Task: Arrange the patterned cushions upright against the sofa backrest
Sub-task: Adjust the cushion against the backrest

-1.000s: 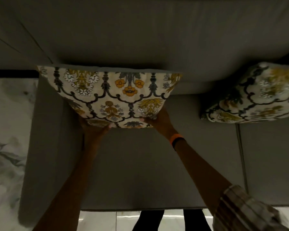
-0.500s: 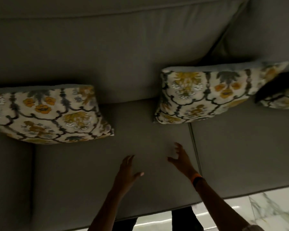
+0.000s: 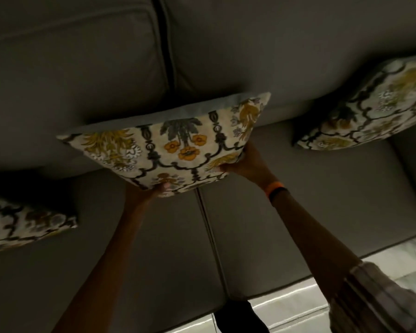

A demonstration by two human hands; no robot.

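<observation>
Sofa backrest [image 3: 226,56], cushion [image 3: 168,145] between hands [image 3: 149,193].

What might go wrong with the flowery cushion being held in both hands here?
The middle cushion is gripped only along its lower edge by the left hand and right hand. It looks soft, so once released it may flop forward off the backrest rather than stay upright. It also sits over the seam between the seat cushions, so its bottom edge might settle unevenly and tilt. The room is dim, so a slight lean could go unnoticed.
</observation>
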